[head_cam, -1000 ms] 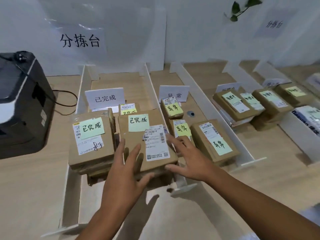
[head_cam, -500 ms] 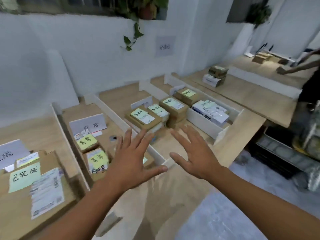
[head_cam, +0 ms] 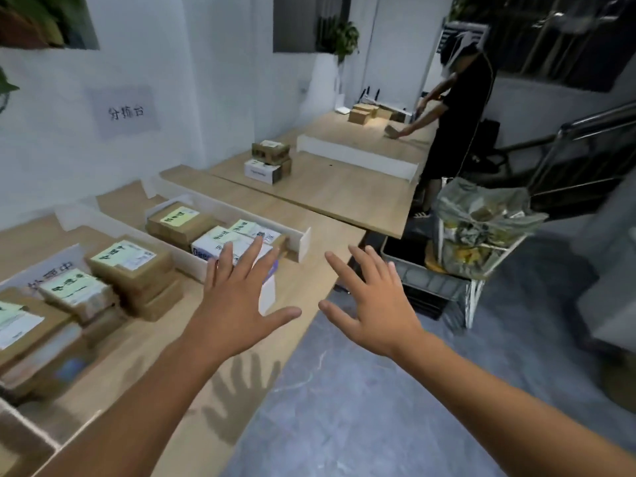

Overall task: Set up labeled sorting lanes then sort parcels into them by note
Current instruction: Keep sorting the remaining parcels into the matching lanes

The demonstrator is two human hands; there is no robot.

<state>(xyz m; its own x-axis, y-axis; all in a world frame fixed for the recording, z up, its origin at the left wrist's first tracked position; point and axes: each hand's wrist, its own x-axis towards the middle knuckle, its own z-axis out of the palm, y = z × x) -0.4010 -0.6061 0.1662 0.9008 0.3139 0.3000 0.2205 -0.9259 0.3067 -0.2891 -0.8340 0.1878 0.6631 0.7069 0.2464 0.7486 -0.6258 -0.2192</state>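
Left hand [head_cam: 237,304] and right hand [head_cam: 375,304] hover empty, fingers spread wide, at the worktop's [head_cam: 309,273] near right corner. Noted parcels [head_cam: 130,259] sit in lanes [head_cam: 303,244] behind; next, probably, fetch another unsorted one.

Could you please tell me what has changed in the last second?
Both hands left the green-noted parcel in the leftmost lane and swung right: the left hand now hovers open over the table, the right hand open past its edge. Neither holds anything. The sorted parcels stay in their lanes.
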